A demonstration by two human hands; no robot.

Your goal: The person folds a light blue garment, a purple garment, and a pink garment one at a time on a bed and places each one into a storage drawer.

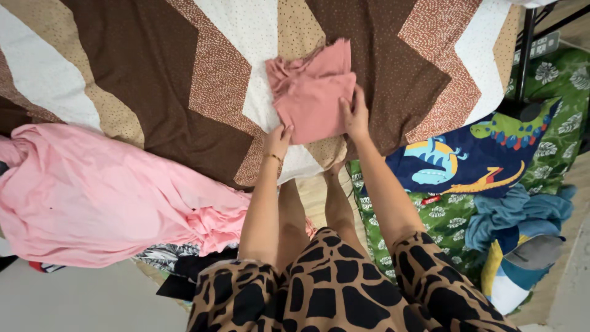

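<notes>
While I press the folded salmon-pink garment (pixel 312 98) flat on the zigzag bedspread (pixel 153 67), my left hand (pixel 278 139) pinches its near left corner and my right hand (pixel 356 114) lies open on its right edge, steadying the fold.

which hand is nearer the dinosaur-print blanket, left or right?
Right. The right hand rests on the folded pink cloth's right edge, the side toward the dinosaur-print blanket. The left hand is at the cloth's lower left corner, farther from it.
</notes>
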